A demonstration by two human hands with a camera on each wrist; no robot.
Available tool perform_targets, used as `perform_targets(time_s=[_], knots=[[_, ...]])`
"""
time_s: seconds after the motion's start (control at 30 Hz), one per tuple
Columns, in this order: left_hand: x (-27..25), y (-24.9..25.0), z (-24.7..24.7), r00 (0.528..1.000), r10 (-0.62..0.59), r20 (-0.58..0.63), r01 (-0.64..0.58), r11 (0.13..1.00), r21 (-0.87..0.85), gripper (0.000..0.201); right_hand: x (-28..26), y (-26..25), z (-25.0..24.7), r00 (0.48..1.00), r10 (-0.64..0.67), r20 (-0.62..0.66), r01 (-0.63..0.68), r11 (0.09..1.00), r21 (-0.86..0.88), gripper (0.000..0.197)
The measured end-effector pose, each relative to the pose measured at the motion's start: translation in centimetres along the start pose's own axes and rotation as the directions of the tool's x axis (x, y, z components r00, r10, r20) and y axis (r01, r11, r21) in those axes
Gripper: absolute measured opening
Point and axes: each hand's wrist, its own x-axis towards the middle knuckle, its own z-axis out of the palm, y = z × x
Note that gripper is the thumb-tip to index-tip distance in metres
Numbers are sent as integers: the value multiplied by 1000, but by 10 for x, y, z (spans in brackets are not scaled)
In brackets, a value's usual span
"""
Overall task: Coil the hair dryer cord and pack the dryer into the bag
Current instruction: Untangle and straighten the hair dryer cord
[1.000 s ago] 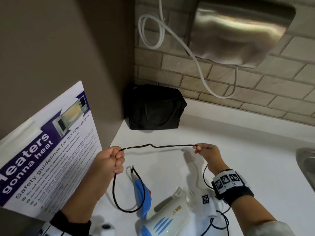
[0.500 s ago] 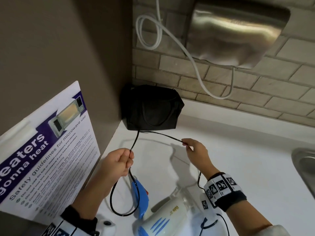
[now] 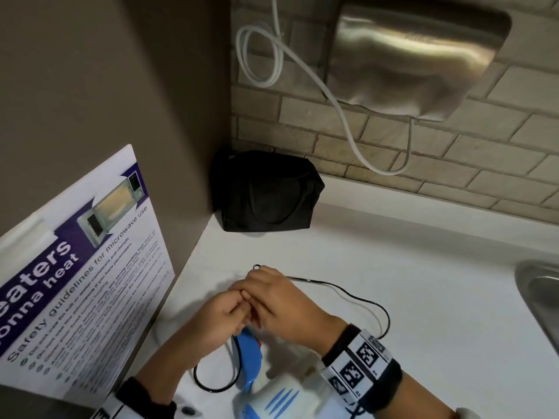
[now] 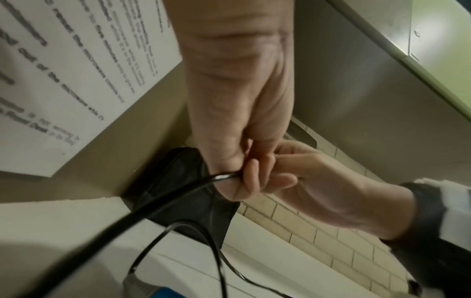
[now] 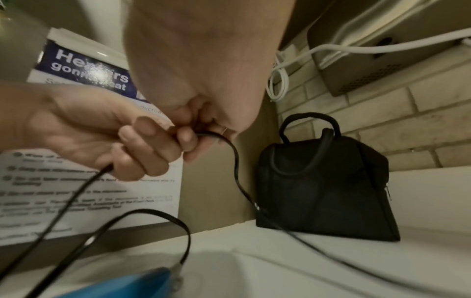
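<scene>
Both hands meet above the white counter [image 3: 393,267]. My left hand [image 3: 233,306] grips the thin black cord [image 3: 375,306] in its curled fingers [image 5: 153,141]. My right hand [image 3: 266,285] pinches the same cord right beside it. One loop of the cord hangs below the left hand [image 3: 208,385]; another length curves out right over the counter. The white and blue hair dryer [image 3: 272,397] lies below the hands, its blue handle [image 3: 249,358] pointing up towards them. The black bag [image 3: 266,192] stands in the back corner with its handles up [image 5: 323,181].
A microwave safety poster [image 3: 90,267] leans on the brown wall at left. A steel hand dryer [image 3: 417,55] with a white cable [image 3: 332,95] hangs on the brick wall. A sink rim [image 3: 538,291] shows at right.
My right hand has swung left with the cord and joined the left hand. The stretch of cord once held out between them now lies slack to the right.
</scene>
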Motion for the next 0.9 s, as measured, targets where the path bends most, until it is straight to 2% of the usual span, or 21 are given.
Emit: perform_targets(time_s=[0.07, 0.17, 0.27, 0.37, 0.47, 0.53, 0.73, 0.83, 0.9], knots=[[-2, -2, -3, 1000, 11, 15, -12, 999, 31, 35, 0, 1, 0, 999, 8, 39, -6, 999, -52, 24], [-3, -1, -3, 997, 64, -47, -61, 996, 65, 35, 0, -7, 0, 998, -12, 59, 17, 996, -88, 25], [-2, 2, -5, 993, 90, -73, -88, 996, 31, 36, 0, -4, -7, 1000, -8, 27, 9, 998, -63, 28], [0, 1, -13, 991, 91, -102, -87, 995, 42, 23, -2, 15, -12, 998, 52, -20, -52, 999, 3, 21], [-1, -1, -20, 987, 94, -134, -80, 991, 105, 32, -7, 32, -10, 993, 113, -17, -113, 994, -1, 22], [-2, -4, -23, 988, 78, -131, -69, 995, 74, 37, -8, 38, -11, 991, 131, -2, -131, 991, -37, 24], [11, -25, -40, 983, -83, -161, 65, 991, -114, 49, -18, 62, -15, 978, 206, 40, -202, 976, -75, 18], [19, -36, -46, 967, -183, -179, 148, 969, -196, 53, -26, 79, -16, 956, 292, 43, -288, 955, -75, 23], [23, -38, -47, 948, -258, -186, 206, 944, -259, 48, -31, 89, -18, 940, 339, 41, -335, 938, -83, 25]])
